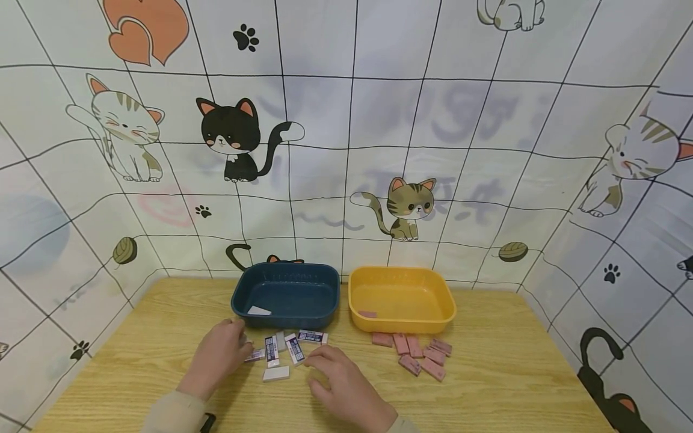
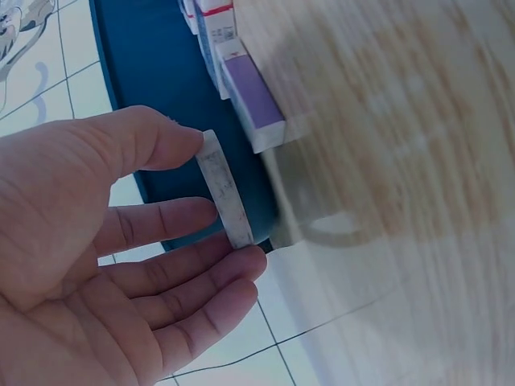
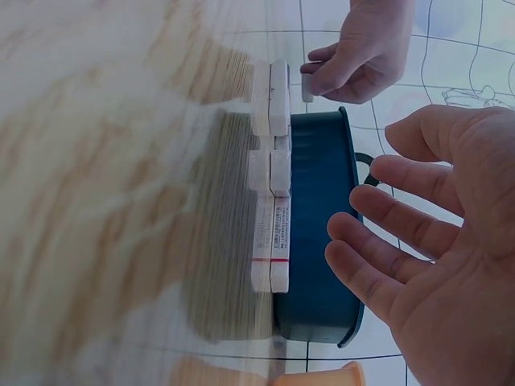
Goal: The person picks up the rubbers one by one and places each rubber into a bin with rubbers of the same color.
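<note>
My left hand [image 1: 218,356] pinches a small white eraser [image 2: 224,189] between thumb and fingers, in front of the dark blue basin [image 1: 331,294]. Several erasers in printed sleeves, such as a white one [image 1: 295,349], lie on the table between my hands. A plain white eraser [image 1: 276,374] lies nearest me. My right hand [image 1: 346,383] hovers by the right side of this group, its fingers loosely bent and holding nothing, as the right wrist view confirms. One white piece [image 1: 258,311] lies inside the blue basin.
A yellow basin [image 1: 449,304] stands right of the blue one, with a pink block [image 1: 367,314] inside. Several pink blocks [image 1: 414,347] lie in front of it on the wooden table [image 1: 503,361]. A cat-patterned sheet [image 1: 325,168] hangs behind and at both sides.
</note>
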The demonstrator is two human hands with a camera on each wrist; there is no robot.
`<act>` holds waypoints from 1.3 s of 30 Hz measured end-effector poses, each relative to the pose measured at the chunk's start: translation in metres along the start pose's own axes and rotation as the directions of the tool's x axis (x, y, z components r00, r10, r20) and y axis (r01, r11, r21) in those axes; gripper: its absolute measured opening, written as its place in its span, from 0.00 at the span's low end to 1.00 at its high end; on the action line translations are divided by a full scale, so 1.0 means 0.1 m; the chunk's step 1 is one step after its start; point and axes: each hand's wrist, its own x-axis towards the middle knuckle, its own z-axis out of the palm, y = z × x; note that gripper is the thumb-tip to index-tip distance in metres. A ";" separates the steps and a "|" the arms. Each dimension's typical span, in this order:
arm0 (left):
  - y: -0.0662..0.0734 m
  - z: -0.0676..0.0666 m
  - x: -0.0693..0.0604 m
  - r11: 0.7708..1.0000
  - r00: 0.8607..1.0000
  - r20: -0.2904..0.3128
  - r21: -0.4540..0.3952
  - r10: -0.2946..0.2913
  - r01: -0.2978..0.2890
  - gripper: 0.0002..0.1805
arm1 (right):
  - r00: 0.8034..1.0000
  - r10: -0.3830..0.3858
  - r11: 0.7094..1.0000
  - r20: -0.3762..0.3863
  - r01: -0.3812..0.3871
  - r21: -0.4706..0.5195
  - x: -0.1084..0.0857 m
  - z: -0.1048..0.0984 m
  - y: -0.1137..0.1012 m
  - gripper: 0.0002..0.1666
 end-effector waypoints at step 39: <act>0.31 -0.12 -0.19 0.996 0.995 -0.060 -0.025 0.078 -0.080 0.10 | 0.999 0.038 0.999 -0.018 -0.038 0.012 0.05 0.02 0.12 0.16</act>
